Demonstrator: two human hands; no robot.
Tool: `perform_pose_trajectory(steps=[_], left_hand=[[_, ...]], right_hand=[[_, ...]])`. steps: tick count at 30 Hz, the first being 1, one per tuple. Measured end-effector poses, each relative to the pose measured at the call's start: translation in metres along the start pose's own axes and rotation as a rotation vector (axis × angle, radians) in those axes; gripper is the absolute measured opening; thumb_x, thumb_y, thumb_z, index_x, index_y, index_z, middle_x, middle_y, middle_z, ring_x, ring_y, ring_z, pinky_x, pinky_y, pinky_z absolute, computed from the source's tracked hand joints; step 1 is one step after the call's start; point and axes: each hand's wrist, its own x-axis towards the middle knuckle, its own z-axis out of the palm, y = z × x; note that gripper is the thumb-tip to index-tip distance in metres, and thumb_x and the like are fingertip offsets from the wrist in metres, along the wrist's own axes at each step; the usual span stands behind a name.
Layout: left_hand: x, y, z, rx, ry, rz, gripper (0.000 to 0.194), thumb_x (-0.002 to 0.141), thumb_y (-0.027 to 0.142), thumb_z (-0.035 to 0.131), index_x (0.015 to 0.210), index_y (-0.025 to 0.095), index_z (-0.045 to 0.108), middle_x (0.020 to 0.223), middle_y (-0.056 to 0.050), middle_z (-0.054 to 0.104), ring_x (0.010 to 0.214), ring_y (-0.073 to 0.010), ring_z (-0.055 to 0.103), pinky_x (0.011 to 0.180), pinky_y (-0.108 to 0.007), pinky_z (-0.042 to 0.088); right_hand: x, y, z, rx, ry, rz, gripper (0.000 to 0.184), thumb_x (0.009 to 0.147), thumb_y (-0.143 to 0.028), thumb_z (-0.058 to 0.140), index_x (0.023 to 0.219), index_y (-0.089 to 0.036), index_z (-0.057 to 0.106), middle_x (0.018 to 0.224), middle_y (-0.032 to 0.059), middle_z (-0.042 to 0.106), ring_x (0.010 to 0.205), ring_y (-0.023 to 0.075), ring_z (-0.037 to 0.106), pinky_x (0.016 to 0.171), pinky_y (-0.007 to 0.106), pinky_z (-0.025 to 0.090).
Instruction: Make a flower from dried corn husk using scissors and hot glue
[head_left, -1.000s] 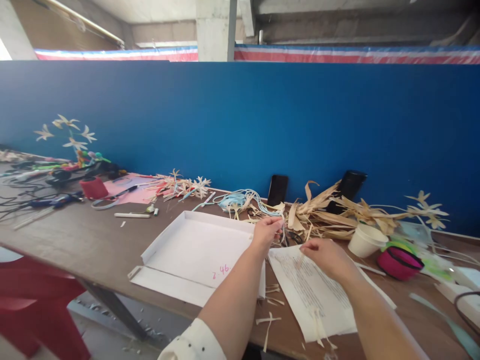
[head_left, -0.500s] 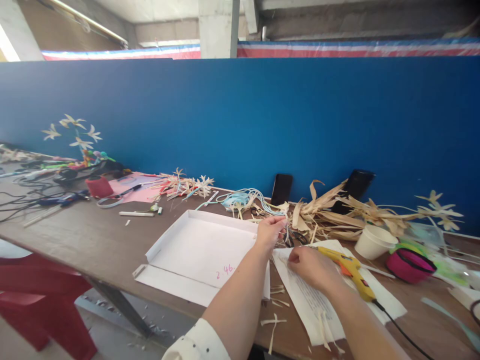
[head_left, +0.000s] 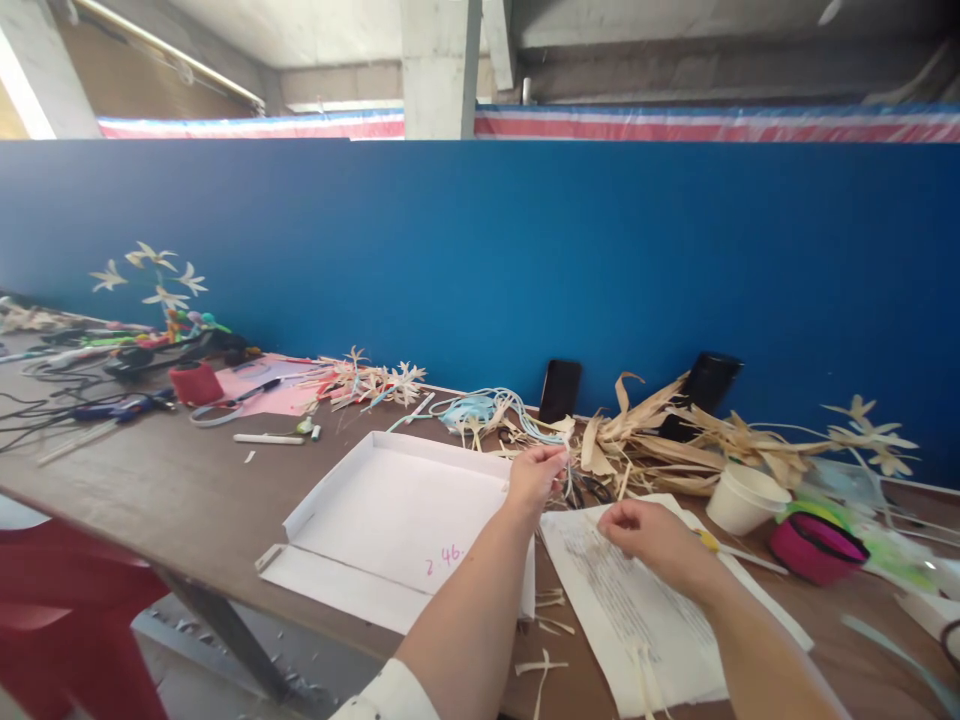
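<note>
My left hand [head_left: 535, 480] reaches over the right edge of a white box lid [head_left: 390, 500], its thumb and fingers pinched on a thin pale strip [head_left: 568, 452]. To its right, my right hand [head_left: 637, 532] hovers above a printed sheet of paper [head_left: 600, 600]. Its fingers are closed together; what they hold, if anything, is too small to make out. A yellow glue gun [head_left: 707, 540] is almost wholly hidden by my right forearm. Dry husks [head_left: 667, 450] lie beyond the hands, with dark scissor handles [head_left: 592, 488] close to the left hand.
A white paper cup [head_left: 746, 500] and a magenta pouch [head_left: 817, 545] stand at the right. Two black phones, one of them [head_left: 560, 390], lean on the blue partition [head_left: 450, 250]. Light-blue cord [head_left: 480, 405] lies behind the lid. A red stool [head_left: 67, 610] is below left.
My right hand has shifted right over the paper, and its forearm now covers most of the glue gun. My left hand keeps its pinch. The view has tilted slightly upward.
</note>
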Motion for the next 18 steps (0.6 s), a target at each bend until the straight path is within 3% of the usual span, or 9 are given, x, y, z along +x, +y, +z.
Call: perform_pose_trajectory(steps=[4, 10, 13, 18], left_hand=[[-0.001, -0.001, -0.001, 0.033, -0.004, 0.002, 0.037, 0.055, 0.037, 0.073, 0.08, 0.011, 0.066, 0.053, 0.002, 0.05, 0.045, -0.0038, 0.039, 0.042, -0.016, 0.026], [-0.002, -0.001, 0.0, 0.039, -0.015, -0.008, 0.037, 0.055, 0.039, 0.072, 0.08, 0.012, 0.066, 0.05, 0.003, 0.047, 0.042, -0.003, 0.035, 0.041, -0.016, 0.024], [-0.001, -0.002, 0.0, 0.052, -0.017, -0.004, 0.036, 0.055, 0.037, 0.072, 0.079, 0.012, 0.066, 0.051, 0.003, 0.049, 0.043, -0.0035, 0.036, 0.042, -0.017, 0.026], [-0.003, -0.006, 0.0, 0.137, -0.093, 0.007, 0.034, 0.057, 0.037, 0.071, 0.08, 0.012, 0.066, 0.059, 0.0, 0.056, 0.047, -0.0048, 0.042, 0.044, -0.017, 0.03]], right_hand=[[0.0, 0.006, -0.008, 0.255, 0.064, 0.125, 0.018, 0.068, -0.037, 0.059, 0.068, -0.019, 0.062, 0.05, -0.0011, 0.059, 0.041, 0.0095, 0.043, 0.042, 0.022, 0.03], [0.011, 0.003, 0.003, 0.582, 0.23, 0.155, 0.017, 0.059, -0.029, 0.067, 0.071, -0.019, 0.059, 0.06, 0.0002, 0.062, 0.054, 0.0131, 0.057, 0.045, 0.021, 0.039], [0.017, 0.007, 0.011, 0.604, 0.279, 0.156, 0.024, 0.06, -0.028, 0.065, 0.082, -0.02, 0.061, 0.065, 0.0012, 0.064, 0.059, 0.0154, 0.06, 0.044, 0.021, 0.039], [0.023, 0.023, 0.019, 0.436, 0.394, 0.121, 0.024, 0.066, -0.038, 0.058, 0.081, -0.019, 0.063, 0.063, 0.0017, 0.064, 0.062, 0.0186, 0.06, 0.049, 0.026, 0.041]])
